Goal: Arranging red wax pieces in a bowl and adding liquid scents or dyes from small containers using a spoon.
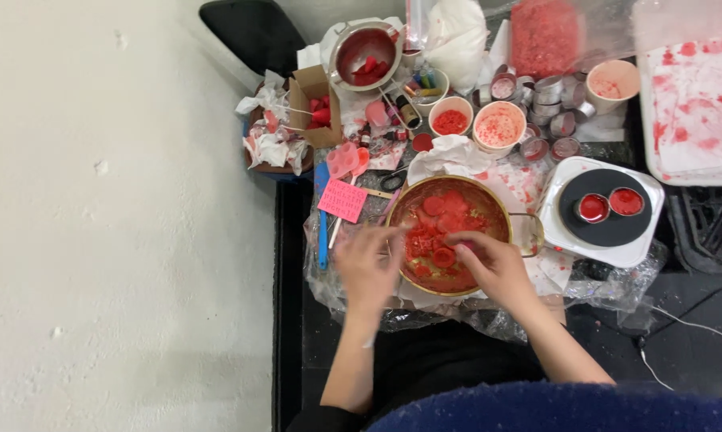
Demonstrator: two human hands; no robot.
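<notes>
The left hand [366,268] is a little blurred, so its fingers look spread apart but I cannot tell whether they touch the rim of the round metal pan [449,234] or only hover beside it. The right hand [489,262] reaches inside the pan; its fingers are bent together over a red wax disc [443,257], yet the fingertips cover the contact, so I cannot tell if they pinch it. The pan lies directly under and between the fingers of both hands, and it is full of red, wet-looking wax discs and crumbs; the discs overlap too much to count exactly. Beyond the fingers of the right hand stands a white hot plate [601,210] with two small tins of red wax. Further beyond the fingertips are three pale cups [498,126] and a heap of small metal tins [549,104], partly hidden.
</notes>
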